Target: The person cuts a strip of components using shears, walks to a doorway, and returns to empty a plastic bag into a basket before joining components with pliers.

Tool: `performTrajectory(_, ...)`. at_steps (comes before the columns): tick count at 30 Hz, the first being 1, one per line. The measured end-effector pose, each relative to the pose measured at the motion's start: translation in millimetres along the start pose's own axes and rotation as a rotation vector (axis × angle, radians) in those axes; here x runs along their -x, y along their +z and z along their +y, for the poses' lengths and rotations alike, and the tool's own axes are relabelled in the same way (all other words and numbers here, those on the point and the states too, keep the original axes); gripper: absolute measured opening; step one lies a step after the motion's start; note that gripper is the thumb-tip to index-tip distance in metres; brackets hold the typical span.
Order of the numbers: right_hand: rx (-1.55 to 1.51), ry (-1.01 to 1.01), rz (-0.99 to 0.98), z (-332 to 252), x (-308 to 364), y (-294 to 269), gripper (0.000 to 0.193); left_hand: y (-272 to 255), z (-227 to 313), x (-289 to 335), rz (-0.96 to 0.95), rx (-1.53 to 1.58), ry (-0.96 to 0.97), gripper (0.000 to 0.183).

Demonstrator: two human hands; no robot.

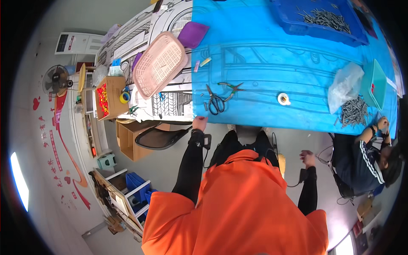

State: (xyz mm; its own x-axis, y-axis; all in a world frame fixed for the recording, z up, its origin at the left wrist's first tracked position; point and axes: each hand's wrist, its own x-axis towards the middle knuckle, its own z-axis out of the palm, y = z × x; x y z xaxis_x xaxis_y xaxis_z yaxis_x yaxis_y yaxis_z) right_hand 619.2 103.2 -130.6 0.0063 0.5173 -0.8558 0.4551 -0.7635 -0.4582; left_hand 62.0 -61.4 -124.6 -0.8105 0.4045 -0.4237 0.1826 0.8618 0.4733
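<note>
My left hand (199, 123) is at the near edge of the blue-covered table, its fingers a little apart and nothing visible in them. Just beyond it are black-handled scissors (216, 104) and small grey pieces (205, 106). Green-handled pliers (232, 89) lie open against the scissors. My right hand (307, 158) hangs off the table over the floor, loosely bent, with no object seen in it. A small round white roll (283, 99) lies on the blue cover ahead of that hand. Both wrists carry black straps with small cabled devices.
A pink basket (159, 66) and a box of red and yellow pieces (111, 97) stand left. A blue bin (318, 21) of grey pieces is at the far right. Nearer are a plastic bag (346, 85), a grey heap (353, 112) and a teal bin (375, 85), beside a seated person (361, 161).
</note>
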Motion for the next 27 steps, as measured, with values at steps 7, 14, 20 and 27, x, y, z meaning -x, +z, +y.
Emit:
performTrajectory(7,0.266,-0.308,-0.168,-35.5,37.7,111.1,0.019,0.5,26.6,-51.1,0.17,0.003,0.177,0.034)
performTrajectory(14,0.504,-0.423,-0.077,-87.2,75.7,203.2,0.02,-0.5,28.0,-79.3,-0.095,-0.161,0.365,0.03)
performTrajectory(20,0.052,-0.482,-0.319,-149.2,115.5,266.6,0.02,-34.3,74.9,-33.2,-0.68,0.602,0.063,0.022)
performTrajectory(27,-0.139,-0.519,-0.468,-226.4,153.1,298.5,0.021,-77.4,142.1,12.3,-1.05,0.667,0.073,0.023)
